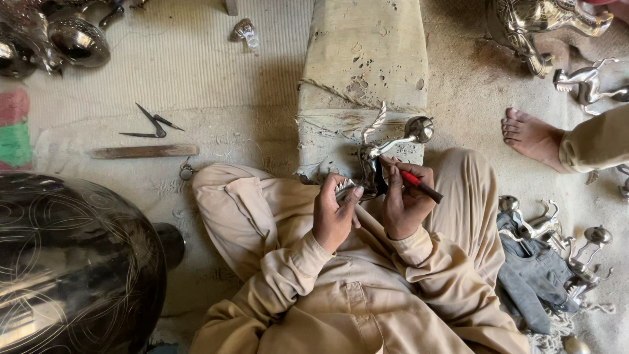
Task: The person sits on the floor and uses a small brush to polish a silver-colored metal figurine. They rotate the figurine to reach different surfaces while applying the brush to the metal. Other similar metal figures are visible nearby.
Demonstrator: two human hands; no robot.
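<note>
Dusty woven matting [196,72] covers the ground; beyond the hands stands a cloth-wrapped block [363,59], coarse, pitted, bound with cord. Left hand [334,213] is curled around the base of a polished silver metal figurine [380,154], winged, with a round knob at one end, resting against the block's near edge. Right hand [403,200] grips a red-and-black-handled tool [419,185], tip against the figurine. Left of the hands: iron dividers [152,123], flat wooden stick [144,151], large dark engraved vessel [72,262]. Right: more shiny figurines [557,236] on grey cloth.
</note>
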